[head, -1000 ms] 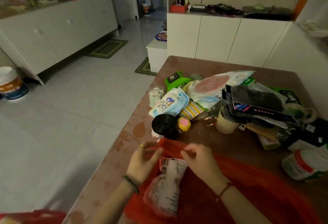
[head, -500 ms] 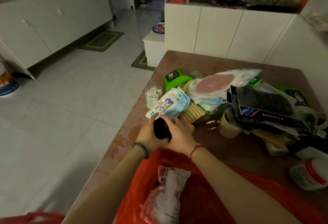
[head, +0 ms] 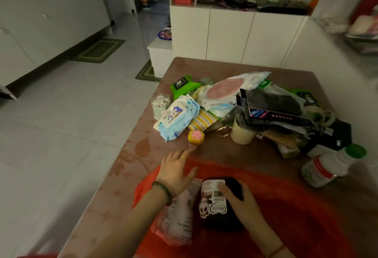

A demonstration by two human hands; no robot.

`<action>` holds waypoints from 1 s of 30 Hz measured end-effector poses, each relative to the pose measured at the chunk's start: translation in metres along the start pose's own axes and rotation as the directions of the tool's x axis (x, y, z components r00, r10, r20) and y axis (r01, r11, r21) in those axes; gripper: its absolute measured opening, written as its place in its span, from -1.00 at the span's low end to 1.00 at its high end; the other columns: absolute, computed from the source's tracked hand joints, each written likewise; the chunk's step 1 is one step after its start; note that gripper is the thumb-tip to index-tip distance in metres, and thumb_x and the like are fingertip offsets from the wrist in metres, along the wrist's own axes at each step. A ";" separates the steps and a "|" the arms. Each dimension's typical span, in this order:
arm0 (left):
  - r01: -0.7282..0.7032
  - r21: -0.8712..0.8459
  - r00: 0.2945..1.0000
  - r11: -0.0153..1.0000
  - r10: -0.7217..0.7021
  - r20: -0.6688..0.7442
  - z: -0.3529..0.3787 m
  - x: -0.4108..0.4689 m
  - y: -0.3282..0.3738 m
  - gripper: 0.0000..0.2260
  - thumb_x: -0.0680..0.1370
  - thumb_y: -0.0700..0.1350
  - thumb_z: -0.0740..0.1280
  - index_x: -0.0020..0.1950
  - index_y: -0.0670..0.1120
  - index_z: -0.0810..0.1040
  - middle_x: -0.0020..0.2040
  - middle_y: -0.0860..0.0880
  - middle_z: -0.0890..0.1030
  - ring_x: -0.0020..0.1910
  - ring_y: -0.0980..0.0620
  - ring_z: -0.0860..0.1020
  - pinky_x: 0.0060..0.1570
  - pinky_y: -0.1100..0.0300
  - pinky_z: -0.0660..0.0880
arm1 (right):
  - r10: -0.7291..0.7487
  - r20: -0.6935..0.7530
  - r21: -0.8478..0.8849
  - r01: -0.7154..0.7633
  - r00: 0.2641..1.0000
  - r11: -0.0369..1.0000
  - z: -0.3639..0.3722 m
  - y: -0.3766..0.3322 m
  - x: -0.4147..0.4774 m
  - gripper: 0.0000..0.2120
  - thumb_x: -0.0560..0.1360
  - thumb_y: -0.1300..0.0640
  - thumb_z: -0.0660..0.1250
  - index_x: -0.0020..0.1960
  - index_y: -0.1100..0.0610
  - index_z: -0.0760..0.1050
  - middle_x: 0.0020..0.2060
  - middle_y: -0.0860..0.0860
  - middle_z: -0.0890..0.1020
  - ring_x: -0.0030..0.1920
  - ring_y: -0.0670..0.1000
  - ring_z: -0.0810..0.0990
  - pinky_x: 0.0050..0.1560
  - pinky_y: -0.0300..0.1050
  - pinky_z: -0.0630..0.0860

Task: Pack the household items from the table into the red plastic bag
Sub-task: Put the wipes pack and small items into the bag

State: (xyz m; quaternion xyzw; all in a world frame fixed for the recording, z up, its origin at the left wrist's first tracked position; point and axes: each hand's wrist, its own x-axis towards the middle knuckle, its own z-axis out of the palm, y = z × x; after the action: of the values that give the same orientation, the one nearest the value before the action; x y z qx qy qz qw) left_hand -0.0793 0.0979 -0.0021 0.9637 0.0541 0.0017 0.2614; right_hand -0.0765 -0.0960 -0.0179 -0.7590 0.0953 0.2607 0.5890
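Observation:
The red plastic bag [head: 286, 206] lies spread open on the near end of the brown table [head: 204, 65]. My right hand [head: 243, 202] grips a black jar with a white label [head: 214, 202] over the bag's mouth, next to a white printed packet [head: 180, 216] lying inside. My left hand [head: 176, 169] stretches forward, fingers apart and empty, its fingertips just short of a small yellow and pink tub [head: 196, 137]. Behind the tub lies a blue baby-wipes pack [head: 178, 116].
A pile of packets covers the table's middle and right: a green wipes pack [head: 183, 84], a cotton-swab cup [head: 160, 105], a cream mug [head: 241, 133], dark pouches [head: 272, 104]. A white bottle with a green cap [head: 331, 167] lies at the right. White cabinets [head: 235, 36] stand behind.
Both hands were on the black jar by the wipes pack. The right hand has carried it back over the bag, and the left hand has let go and reaches toward the yellow tub.

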 end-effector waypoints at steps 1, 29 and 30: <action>0.013 0.170 0.998 0.985 -0.023 0.053 0.004 0.003 -0.006 -0.45 0.49 0.12 0.21 0.45 0.10 0.13 0.39 0.02 0.34 0.38 -0.04 0.25 0.37 0.05 0.16 | 0.053 0.002 -0.033 -0.053 0.999 0.998 0.003 0.011 -0.005 -0.39 0.41 -0.08 0.38 0.36 0.09 0.27 0.18 0.06 0.49 0.12 0.07 0.54 0.08 -0.03 0.53; 0.143 -0.138 0.989 0.980 -0.135 0.061 -0.014 0.032 -0.021 -0.62 0.40 0.19 0.33 0.19 0.16 0.40 0.04 0.13 0.52 0.09 0.10 0.53 0.04 0.23 0.46 | -0.377 0.355 -0.687 0.512 0.855 0.515 0.058 -0.094 0.135 -0.48 0.44 0.24 0.37 0.35 0.08 0.30 0.30 0.16 0.37 0.27 0.17 0.43 0.24 -0.02 0.39; 0.158 -0.125 0.985 0.980 -0.148 0.090 -0.016 0.029 -0.026 -0.57 0.38 0.21 0.34 0.21 0.18 0.36 0.09 0.12 0.51 0.11 0.10 0.52 0.07 0.21 0.46 | -0.395 0.347 -0.679 0.518 0.851 0.520 0.059 -0.091 0.138 -0.50 0.44 0.26 0.36 0.33 0.08 0.32 0.28 0.16 0.39 0.25 0.18 0.45 0.23 -0.03 0.39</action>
State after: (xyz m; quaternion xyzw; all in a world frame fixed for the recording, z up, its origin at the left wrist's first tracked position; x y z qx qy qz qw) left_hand -0.0538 0.1320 -0.0020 0.9367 0.1172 -0.0535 0.3255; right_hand 0.0645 0.0077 -0.0213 -0.9083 -0.2683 0.1676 0.2738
